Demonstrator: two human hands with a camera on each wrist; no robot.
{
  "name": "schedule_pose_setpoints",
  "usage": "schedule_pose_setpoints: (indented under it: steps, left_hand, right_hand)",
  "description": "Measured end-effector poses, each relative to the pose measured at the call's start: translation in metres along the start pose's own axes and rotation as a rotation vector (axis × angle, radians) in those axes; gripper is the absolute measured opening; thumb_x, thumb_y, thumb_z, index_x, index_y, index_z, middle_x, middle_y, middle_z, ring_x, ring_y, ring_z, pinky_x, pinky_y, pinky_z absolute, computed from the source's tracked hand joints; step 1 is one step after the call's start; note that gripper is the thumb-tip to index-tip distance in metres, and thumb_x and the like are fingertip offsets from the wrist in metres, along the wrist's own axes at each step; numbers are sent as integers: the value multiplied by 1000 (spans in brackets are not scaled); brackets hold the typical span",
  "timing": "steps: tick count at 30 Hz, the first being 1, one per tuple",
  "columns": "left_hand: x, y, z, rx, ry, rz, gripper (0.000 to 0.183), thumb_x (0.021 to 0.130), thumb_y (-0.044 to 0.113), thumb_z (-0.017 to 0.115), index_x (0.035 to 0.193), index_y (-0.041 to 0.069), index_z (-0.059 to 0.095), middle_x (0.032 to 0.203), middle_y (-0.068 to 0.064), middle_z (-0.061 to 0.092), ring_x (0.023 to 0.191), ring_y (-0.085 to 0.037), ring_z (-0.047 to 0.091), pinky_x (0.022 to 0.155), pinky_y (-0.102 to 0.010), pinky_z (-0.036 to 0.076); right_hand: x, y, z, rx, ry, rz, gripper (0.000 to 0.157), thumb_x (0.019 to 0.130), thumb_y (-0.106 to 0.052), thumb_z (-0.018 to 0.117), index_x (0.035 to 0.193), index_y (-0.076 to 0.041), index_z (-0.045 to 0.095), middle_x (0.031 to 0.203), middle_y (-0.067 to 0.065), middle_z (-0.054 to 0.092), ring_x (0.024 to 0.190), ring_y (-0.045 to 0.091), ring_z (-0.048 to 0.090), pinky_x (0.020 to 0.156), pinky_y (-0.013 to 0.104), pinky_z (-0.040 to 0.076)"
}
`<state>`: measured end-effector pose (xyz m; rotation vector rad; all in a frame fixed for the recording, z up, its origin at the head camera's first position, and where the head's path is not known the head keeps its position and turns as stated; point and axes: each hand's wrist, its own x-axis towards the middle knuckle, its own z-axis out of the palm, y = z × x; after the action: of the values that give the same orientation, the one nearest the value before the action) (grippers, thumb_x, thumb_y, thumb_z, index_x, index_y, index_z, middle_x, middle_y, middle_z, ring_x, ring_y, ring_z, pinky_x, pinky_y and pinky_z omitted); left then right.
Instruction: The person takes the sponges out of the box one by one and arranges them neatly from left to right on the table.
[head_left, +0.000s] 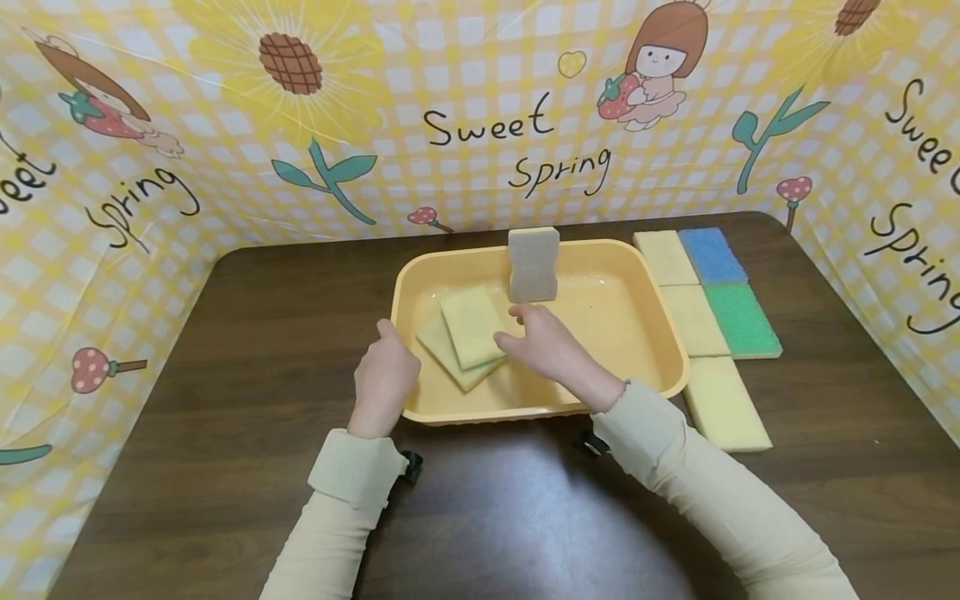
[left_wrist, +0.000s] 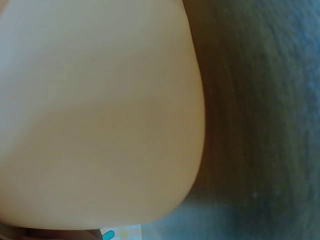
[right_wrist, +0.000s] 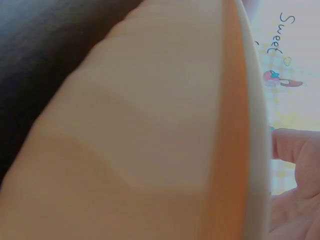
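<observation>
A yellow plastic basin (head_left: 540, 409) stands on the table. My left hand (head_left: 382, 385) grips its left rim; most of those fingers are hidden from the head camera. Inside on the left, a pale yellow sponge (head_left: 471, 327) lies over another sponge (head_left: 442, 354), turned at an angle to it. Over the basin, my right hand (head_left: 551, 346) has thumb and forefinger apart beside the upper sponge's right edge, holding nothing. A grey sponge with notched sides (head_left: 534, 265) leans upright against the back wall. The basin's outer wall (right_wrist: 150, 125) fills much of the right wrist view.
Right of the basin lie pale yellow sponges (head_left: 726, 404), a blue sponge (head_left: 712, 256) and a green sponge (head_left: 744, 319), side by side. A dark wooden table (head_left: 247, 358) carries everything. Yellow checked cloth (head_left: 480, 75) hangs behind and at both sides.
</observation>
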<state>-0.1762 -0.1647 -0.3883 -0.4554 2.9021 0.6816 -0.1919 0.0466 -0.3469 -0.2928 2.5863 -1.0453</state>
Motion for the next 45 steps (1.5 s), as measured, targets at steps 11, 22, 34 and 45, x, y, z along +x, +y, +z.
schedule_pose_setpoints:
  steps: [11,22,34,45]
  left_hand:
    - [0,0,0,4,-5,0,33,91,9,41,120,-4,32,81,-21,60,64,-29,57,50,-36,40]
    - [0,0,0,3,12,8,32,90,9,41,118,-4,33,81,-22,60,64,-31,59,50,-38,41]
    - [0,0,0,4,17,10,32,90,8,42,118,-4,34,82,-24,61,66,-31,60,51,-39,42]
    - [-1,1,0,5,18,1,32,90,8,41,118,-4,34,84,-24,61,68,-33,61,53,-41,43]
  right_hand:
    - [12,-4,-1,1,-62,42,59,94,-26,50,142,6,36,142,24,46,133,35,45,108,44,37]
    - [27,2,6,-75,-113,74,57,94,-24,48,139,9,38,139,25,49,127,34,50,107,43,39]
    - [31,8,13,-105,-113,88,50,94,-21,50,135,8,44,133,23,55,119,31,57,100,41,45]
    - [32,8,14,-101,-99,78,49,90,-17,57,130,9,48,124,22,61,103,27,62,92,38,48]
